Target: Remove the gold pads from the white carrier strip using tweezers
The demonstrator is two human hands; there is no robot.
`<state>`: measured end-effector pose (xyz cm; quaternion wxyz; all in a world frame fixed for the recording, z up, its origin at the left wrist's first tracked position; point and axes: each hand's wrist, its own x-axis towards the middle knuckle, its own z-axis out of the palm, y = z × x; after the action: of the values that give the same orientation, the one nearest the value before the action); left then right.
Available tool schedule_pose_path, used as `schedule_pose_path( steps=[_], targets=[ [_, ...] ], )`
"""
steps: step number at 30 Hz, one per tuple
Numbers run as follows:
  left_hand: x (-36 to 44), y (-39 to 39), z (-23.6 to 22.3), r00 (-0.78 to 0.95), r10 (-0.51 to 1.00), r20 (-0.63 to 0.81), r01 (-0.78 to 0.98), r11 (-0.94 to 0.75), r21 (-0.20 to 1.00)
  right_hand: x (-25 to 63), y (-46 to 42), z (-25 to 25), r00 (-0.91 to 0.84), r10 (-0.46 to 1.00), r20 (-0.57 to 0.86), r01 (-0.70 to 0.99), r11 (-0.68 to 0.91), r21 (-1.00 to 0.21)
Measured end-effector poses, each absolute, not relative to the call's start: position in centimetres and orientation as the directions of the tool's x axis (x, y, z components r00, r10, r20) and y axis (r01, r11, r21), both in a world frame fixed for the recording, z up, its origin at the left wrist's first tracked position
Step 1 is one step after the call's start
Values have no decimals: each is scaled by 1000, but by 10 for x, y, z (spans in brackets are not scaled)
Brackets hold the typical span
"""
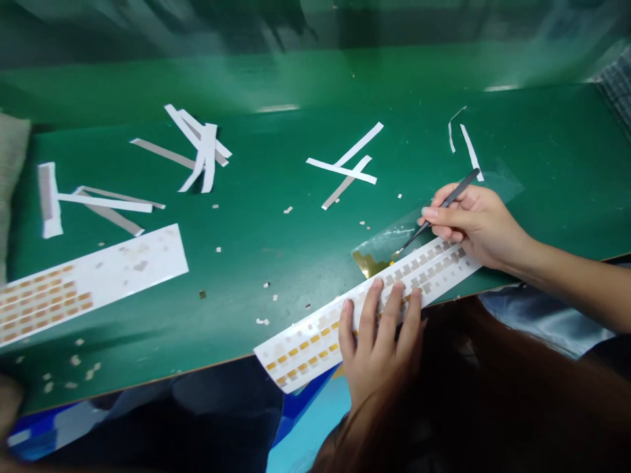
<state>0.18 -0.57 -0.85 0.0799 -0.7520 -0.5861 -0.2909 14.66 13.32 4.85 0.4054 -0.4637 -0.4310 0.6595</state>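
Observation:
My left hand (379,335) lies with its fingers spread on a long white sheet (315,315) with rows of small amber and grey rectangles; its thumb is hidden. Black tweezers (451,197) are pinched in my right hand (476,223), slanting down to the left. Their tip is close to a small yellow piece (392,263) by the sheet's upper edge. Just beyond that edge, a gold film piece (367,263) lies on a clear plastic film (389,235). The sheet's near left corner overhangs the table's front edge.
Another white sheet (142,258) with orange rectangles lies at left on the green table (266,230). White and grey paper strips (210,157) form a pile at the back; more strips (345,167) cross mid-table. Tiny scraps (263,322) are scattered about. Dark hair (493,394) covers the lower right.

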Motion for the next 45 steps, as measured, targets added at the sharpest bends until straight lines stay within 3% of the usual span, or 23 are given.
schedule_pose_path(
  steps=[12,45],
  targets=[
    [3,-7,-13,167,819,549,940,-300,162,178,105,37,-295,933,-207,-16,-222,-975],
    [1,-4,-15,182,798,574,944,-305,125,179,104,39,-326,928,-178,4,-187,-982]
  ],
)
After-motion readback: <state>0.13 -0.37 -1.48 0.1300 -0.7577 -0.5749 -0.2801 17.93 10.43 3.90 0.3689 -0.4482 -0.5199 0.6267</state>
